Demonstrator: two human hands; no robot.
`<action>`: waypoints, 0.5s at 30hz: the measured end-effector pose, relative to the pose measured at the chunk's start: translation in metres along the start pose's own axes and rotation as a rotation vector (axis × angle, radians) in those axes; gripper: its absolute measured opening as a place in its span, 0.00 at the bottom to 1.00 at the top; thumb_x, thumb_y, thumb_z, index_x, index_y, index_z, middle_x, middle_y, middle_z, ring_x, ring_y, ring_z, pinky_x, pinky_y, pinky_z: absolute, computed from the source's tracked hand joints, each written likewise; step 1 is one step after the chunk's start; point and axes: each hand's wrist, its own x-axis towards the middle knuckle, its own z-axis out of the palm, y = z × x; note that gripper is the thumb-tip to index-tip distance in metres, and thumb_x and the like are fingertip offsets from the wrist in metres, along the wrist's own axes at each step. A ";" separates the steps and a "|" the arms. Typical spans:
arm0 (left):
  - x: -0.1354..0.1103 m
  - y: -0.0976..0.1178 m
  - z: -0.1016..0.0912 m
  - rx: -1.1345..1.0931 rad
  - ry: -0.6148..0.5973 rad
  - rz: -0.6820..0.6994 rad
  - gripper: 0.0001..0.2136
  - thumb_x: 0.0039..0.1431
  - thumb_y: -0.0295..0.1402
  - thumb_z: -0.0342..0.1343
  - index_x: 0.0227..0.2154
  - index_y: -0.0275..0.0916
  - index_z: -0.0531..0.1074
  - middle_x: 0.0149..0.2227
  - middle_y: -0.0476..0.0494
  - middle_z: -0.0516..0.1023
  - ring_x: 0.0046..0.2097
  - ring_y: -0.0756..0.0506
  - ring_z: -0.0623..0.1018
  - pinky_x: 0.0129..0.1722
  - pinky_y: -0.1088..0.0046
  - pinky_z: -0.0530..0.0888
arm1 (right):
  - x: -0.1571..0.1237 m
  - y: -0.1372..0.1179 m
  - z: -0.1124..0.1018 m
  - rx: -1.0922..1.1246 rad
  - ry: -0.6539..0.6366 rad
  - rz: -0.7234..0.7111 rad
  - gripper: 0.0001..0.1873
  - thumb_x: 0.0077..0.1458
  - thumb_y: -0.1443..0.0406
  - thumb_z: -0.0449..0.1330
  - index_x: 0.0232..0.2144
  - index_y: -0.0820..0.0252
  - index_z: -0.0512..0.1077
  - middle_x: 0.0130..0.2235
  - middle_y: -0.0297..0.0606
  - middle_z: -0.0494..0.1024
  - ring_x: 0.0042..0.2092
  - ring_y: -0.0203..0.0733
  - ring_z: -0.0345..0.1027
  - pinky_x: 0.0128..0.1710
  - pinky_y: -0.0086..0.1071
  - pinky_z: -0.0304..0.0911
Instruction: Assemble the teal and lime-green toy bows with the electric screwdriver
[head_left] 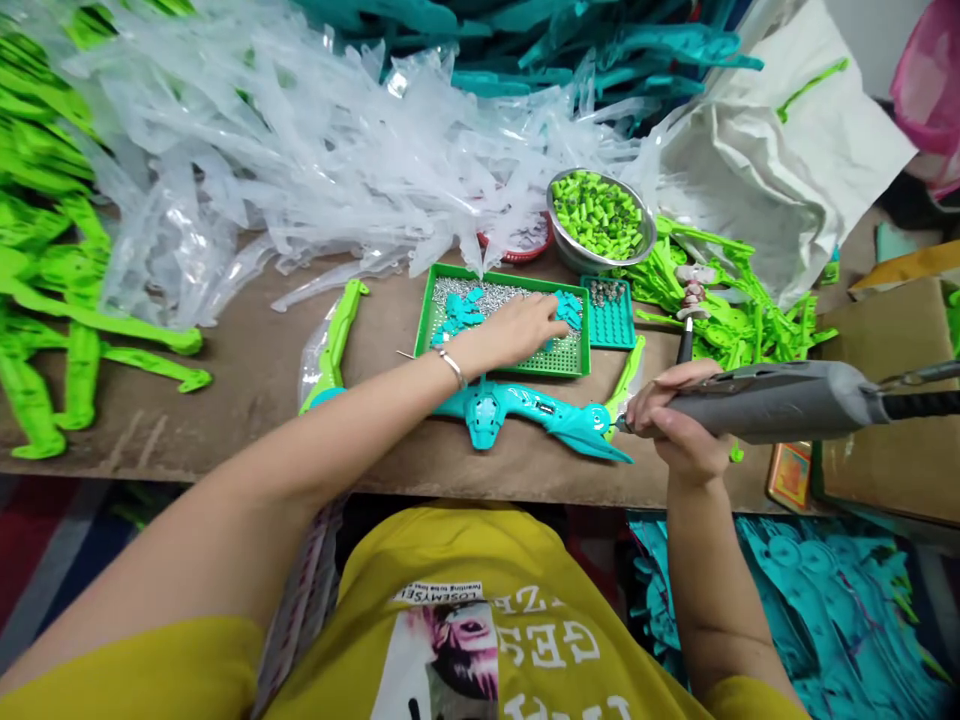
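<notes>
My left hand [525, 328] reaches into a green tray [431, 310] of small silver screws and teal plastic bits, fingers pinched together over the pieces; what they hold is hidden. My right hand [679, 420] is wrapped round a grey electric screwdriver [772, 400], its tip pointing left at the end of a teal plastic toy bow [525, 410] that lies on the brown table [247, 370] in front of me. A green toy bow in a clear bag [334, 335] lies left of the tray.
A steel bowl [600, 215] of green plastic pieces stands behind a small teal tray [609, 315]. Clear plastic bags [300, 150] are heaped at the back. Green bow parts [52, 280] pile at the left and right; teal parts [825, 610] lie below right. A cardboard box [892, 400] stands at right.
</notes>
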 end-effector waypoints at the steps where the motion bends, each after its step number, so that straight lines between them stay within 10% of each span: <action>1: 0.006 -0.010 0.001 -0.001 -0.032 0.016 0.10 0.67 0.27 0.53 0.45 0.38 0.78 0.47 0.36 0.73 0.48 0.39 0.71 0.46 0.63 0.66 | 0.000 0.001 0.001 -0.006 -0.006 0.008 0.13 0.52 0.62 0.69 0.41 0.51 0.75 0.22 0.28 0.76 0.23 0.42 0.69 0.26 0.38 0.69; 10: -0.023 0.017 -0.016 -0.288 0.016 -0.038 0.08 0.65 0.25 0.52 0.38 0.36 0.77 0.39 0.41 0.76 0.41 0.44 0.74 0.41 0.68 0.67 | 0.002 0.001 0.005 -0.018 0.028 0.021 0.13 0.51 0.61 0.70 0.40 0.50 0.75 0.22 0.27 0.75 0.22 0.41 0.68 0.25 0.38 0.68; 15: -0.050 0.050 -0.023 -0.484 -0.197 -0.160 0.08 0.63 0.26 0.52 0.33 0.38 0.77 0.35 0.42 0.80 0.37 0.45 0.76 0.36 0.69 0.66 | 0.006 0.004 0.010 -0.006 0.005 0.014 0.14 0.51 0.61 0.71 0.40 0.49 0.75 0.22 0.27 0.75 0.22 0.40 0.68 0.25 0.38 0.67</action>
